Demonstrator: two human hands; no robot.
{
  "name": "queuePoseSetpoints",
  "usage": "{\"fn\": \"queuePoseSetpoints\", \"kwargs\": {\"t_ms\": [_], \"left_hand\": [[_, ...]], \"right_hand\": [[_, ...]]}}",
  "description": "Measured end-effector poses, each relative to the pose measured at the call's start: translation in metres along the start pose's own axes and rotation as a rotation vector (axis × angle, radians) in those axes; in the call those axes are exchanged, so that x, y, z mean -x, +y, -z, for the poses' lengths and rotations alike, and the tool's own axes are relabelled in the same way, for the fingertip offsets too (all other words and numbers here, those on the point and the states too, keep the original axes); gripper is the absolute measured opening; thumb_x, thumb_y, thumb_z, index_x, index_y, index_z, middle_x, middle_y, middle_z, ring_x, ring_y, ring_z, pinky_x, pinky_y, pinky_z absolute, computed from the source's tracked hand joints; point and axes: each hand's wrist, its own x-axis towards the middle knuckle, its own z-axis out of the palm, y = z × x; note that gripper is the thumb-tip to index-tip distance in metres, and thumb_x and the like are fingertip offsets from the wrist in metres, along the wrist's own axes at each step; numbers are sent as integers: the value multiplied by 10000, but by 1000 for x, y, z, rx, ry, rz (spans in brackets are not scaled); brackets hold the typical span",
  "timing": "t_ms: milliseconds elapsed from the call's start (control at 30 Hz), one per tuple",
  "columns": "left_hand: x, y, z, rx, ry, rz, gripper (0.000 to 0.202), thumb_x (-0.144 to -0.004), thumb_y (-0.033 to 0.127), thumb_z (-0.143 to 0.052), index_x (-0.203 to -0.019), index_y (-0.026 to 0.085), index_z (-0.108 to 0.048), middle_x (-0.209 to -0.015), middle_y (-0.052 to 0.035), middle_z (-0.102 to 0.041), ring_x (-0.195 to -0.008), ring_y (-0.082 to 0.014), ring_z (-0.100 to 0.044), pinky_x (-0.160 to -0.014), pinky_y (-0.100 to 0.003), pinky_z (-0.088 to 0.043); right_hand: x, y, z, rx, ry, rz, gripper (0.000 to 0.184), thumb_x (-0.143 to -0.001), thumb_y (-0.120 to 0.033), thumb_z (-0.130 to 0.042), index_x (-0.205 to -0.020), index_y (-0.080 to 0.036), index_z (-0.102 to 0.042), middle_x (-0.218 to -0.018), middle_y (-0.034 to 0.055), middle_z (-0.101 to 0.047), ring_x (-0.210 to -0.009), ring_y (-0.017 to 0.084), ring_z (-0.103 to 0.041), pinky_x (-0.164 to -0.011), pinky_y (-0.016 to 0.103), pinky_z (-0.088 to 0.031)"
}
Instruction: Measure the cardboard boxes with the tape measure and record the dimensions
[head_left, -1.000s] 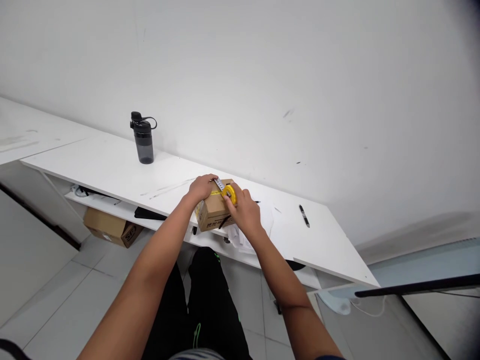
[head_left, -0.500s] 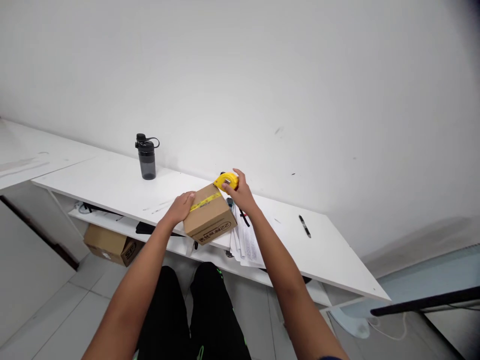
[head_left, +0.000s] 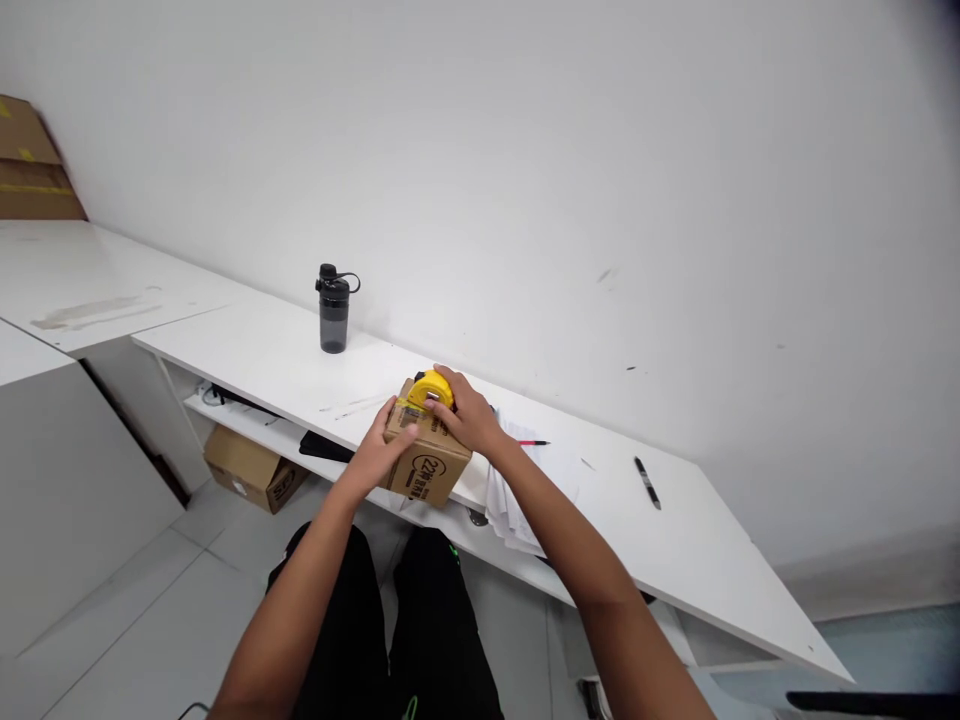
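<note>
A small brown cardboard box (head_left: 431, 468) with dark printing is tilted at the front edge of the white table. My left hand (head_left: 377, 452) grips its left side, with the thumb on the near upper edge. In my right hand (head_left: 466, 412) is a yellow tape measure (head_left: 430, 389), held against the top of the box with the fingers curled over the case. A short yellow strip (head_left: 406, 404) shows beside the case; whether it is the drawn-out blade cannot be made out.
On the white table (head_left: 277, 350) stand a dark water bottle (head_left: 334, 318) and loose papers (head_left: 517, 500) with a red pencil-like stick (head_left: 534, 442). A black pen (head_left: 646, 483) lies to the right. An open carton (head_left: 251, 468) sits beneath; large boxes (head_left: 34, 165) are far left.
The box has been turned, its printed side now angled differently. The tape measure has come onto its top, closer to my left hand, and less yellow strip shows. The view has shifted left.
</note>
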Motion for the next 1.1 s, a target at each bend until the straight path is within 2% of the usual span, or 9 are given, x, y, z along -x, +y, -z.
{"fn": "queuePoseSetpoints", "kwargs": {"t_ms": [67,133,333,467,567,633,833,967,1100], "left_hand": [[4,4,-8,-11,-22,-3,823,-827,537,-629,-1524,258,-293,-1441,-110,-531,-1239,-253,-577,-990,-343,-494],[3,3,-13,-14,-39,-13,791,-846,519,-606,-1524,272,-283,-1423,-91,-548,-1226,-244,-585,-989,-346,-498],[3,-3,-14,-27,26,-68,852,-862,457,-596,-1568,300,-145,-1569,-60,-372,-1330,-231,-501,-1051,-324,-453],[8,0,-21,-53,85,-73,724,-885,408,-550,-1540,294,-265,-1540,-50,-423,-1331,-231,-503,-1040,-321,-468],[11,4,-27,-89,170,-71,638,-875,338,-546,-1489,277,-382,-1535,-44,-432,-1348,-225,-484,-1065,-311,-448],[14,6,-28,-105,196,-64,630,-869,319,-547,-1479,269,-399,-1526,-45,-444,-1349,-225,-482,-1069,-312,-446],[19,0,-26,-82,140,-54,640,-887,361,-541,-1499,297,-367,-1502,-64,-473,-1295,-248,-535,-982,-326,-510],[16,-4,-27,-82,146,-76,627,-877,349,-556,-1483,304,-399,-1503,-52,-472,-1300,-250,-530,-996,-319,-501],[16,-4,-27,-80,126,-47,628,-883,360,-543,-1490,315,-387,-1487,-59,-490,-1259,-258,-564,-946,-332,-532]], "right_hand": [[-3,1,2,25,-61,40,574,-951,-464,-462,-1470,-245,-346,-1358,114,-524,-1126,244,-574,-961,409,-457],[-7,0,1,22,-115,55,557,-961,-462,-447,-1471,-262,-342,-1350,103,-521,-1123,239,-573,-960,405,-452],[-19,-8,1,47,-194,38,537,-976,-462,-425,-1473,-283,-325,-1299,93,-520,-1045,222,-587,-891,373,-471],[-16,-13,14,76,-241,77,521,-978,-456,-431,-1462,-288,-340,-1210,75,-544,-976,204,-596,-882,360,-475],[-1,-11,30,120,-260,84,513,-973,-449,-443,-1454,-293,-356,-1177,73,-553,-945,202,-600,-851,355,-488],[15,-6,44,140,-252,59,510,-969,-451,-453,-1449,-303,-369,-1172,74,-562,-953,209,-601,-850,368,-492],[63,18,78,88,-165,-22,489,-951,-450,-501,-1415,-306,-451,-1123,72,-611,-858,196,-585,-796,370,-506],[79,17,90,117,-149,-34,500,-950,-432,-510,-1431,-310,-455,-1103,70,-629,-837,192,-579,-793,368,-502],[93,17,98,113,-147,-127,477,-938,-458,-523,-1401,-346,-492,-1146,59,-646,-866,198,-602,-796,376,-516]]}}
